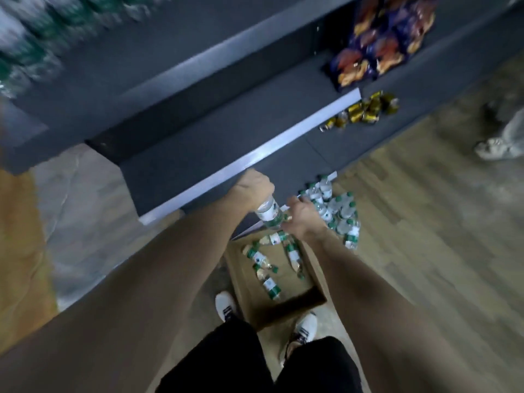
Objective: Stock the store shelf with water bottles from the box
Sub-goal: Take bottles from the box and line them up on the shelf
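Observation:
I look straight down at an open cardboard box [309, 296] on the floor between my feet. Several water bottles [268, 282] with green caps and white labels lie loose inside it. My left hand [253, 190] grips one water bottle [269, 212] by its upper part, holding it above the box's far end. My right hand [302, 215] is beside that bottle with curled fingers that seem to hold a second bottle [279, 221]; the blur hides the grasp. A cluster of stocked bottles [338, 211] stands on the bottom shelf [215, 154] just right of my hands.
Dark grey shelves rise in tiers with pale front strips [255, 163]. Snack bags [380, 43] and yellow packets [365, 110] sit on shelves to the right. Blurred bottles [31, 38] fill the top left. Another person's shoe [494, 148] stands on the wooden floor at right.

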{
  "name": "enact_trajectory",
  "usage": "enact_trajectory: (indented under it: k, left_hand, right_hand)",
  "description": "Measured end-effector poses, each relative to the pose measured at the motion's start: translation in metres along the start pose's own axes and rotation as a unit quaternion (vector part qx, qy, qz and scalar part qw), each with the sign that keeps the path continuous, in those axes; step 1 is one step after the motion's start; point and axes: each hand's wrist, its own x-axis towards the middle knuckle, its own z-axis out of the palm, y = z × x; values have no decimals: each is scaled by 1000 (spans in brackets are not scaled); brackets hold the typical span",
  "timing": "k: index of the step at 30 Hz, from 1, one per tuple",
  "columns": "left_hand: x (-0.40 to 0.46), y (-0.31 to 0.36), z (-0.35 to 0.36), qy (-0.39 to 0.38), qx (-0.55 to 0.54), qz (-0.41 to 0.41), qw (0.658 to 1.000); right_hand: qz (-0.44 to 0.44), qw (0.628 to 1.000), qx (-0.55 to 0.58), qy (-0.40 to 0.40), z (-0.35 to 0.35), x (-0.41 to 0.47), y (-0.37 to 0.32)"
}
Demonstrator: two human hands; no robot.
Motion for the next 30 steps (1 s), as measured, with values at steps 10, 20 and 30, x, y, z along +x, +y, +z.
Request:
enact_trajectory:
  k: [10,20,30]
  left_hand:
    - [-134,-122,-102,141,87,7,986]
    - [-210,-193,-146,222,219,23,950]
    - [-216,-232,-167,295,-10,-201,934]
  right_hand:
    - [-122,991,-13,50,-96,-33,-124]
    - [-146,975,70,150,-122,-39,-239]
    - [-143,970,40,194,-183,-13,-233]
